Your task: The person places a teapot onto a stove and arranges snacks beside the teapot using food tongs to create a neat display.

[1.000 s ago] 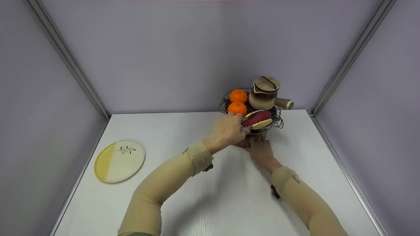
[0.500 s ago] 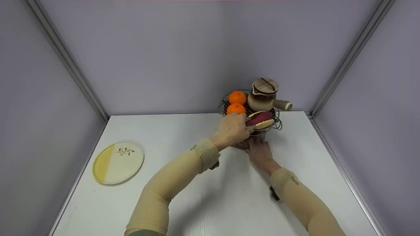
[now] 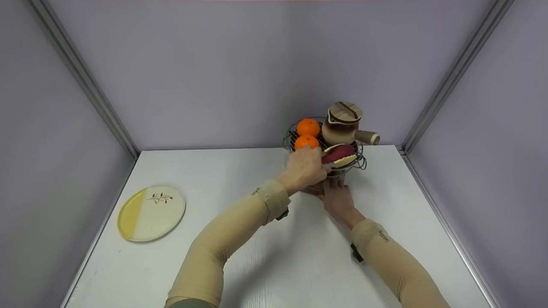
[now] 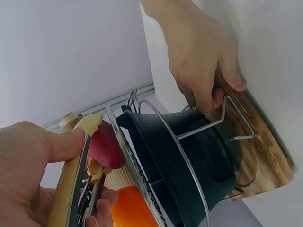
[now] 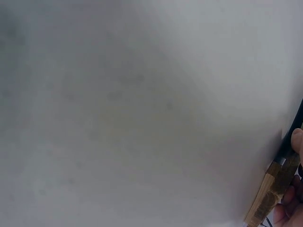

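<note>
My left hand (image 3: pixel 305 167) squeezes metal tongs with wood-toned handles (image 4: pixel 67 191) and cream scalloped tips. Between the tips sits a purple-red sweet potato (image 3: pixel 341 152), at the front of a round wire grill rack (image 4: pixel 138 176). The rack tops a black stove pot (image 4: pixel 189 153) in a wire stand, set on a scorched wooden board (image 4: pixel 267 163). Low at the front, my right hand (image 3: pixel 338 199) grips the board's edge, its thumb along the side and fingers curled; the right wrist view catches only its fingertips (image 5: pixel 297 139).
Two mandarins (image 3: pixel 308 128) lie on the rack's left side, beside a brown lidded teapot (image 3: pixel 338 131) whose side handle points right over the rim. A yellow-and-cream plate (image 3: pixel 160 218) rests at the table's left. Grey walls (image 3: pixel 222 72) enclose the back and sides.
My left hand has shifted slightly right, carrying the tongs and the sweet potato a little further over the rack. My right hand stays on the board.
</note>
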A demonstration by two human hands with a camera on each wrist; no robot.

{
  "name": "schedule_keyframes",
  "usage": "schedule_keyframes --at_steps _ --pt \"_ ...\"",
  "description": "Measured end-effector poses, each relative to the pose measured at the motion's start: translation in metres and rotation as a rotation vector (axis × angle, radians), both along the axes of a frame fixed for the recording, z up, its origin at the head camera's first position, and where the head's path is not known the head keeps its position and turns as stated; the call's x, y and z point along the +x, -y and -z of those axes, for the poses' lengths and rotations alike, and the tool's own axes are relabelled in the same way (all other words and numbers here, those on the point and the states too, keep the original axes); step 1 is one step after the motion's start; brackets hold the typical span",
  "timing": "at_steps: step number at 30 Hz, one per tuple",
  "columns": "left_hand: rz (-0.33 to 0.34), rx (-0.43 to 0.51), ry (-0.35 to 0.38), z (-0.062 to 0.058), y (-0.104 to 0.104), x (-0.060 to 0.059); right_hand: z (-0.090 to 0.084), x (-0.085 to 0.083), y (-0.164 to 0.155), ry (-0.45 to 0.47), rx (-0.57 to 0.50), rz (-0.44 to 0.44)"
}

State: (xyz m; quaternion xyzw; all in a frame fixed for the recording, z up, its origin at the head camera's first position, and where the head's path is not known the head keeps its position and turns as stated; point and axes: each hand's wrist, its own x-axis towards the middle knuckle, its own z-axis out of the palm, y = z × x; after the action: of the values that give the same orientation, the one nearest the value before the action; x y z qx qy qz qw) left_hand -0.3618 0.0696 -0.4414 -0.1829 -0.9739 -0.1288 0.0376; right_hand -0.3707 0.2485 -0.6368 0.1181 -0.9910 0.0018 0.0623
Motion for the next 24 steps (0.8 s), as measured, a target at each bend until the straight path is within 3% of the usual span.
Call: schedule_keyframes --at_steps 10,24 --pt "0.000 -0.001 -0.004 -0.0001 0.0014 -0.0003 0.0006 0.0018 0.0004 -0.032 -0.017 -0.014" --pt "-0.010 -0.014 -0.035 -0.0039 0.0017 0.0014 0.0020 -0.0021 -0.0001 0.036 -0.032 0.021"
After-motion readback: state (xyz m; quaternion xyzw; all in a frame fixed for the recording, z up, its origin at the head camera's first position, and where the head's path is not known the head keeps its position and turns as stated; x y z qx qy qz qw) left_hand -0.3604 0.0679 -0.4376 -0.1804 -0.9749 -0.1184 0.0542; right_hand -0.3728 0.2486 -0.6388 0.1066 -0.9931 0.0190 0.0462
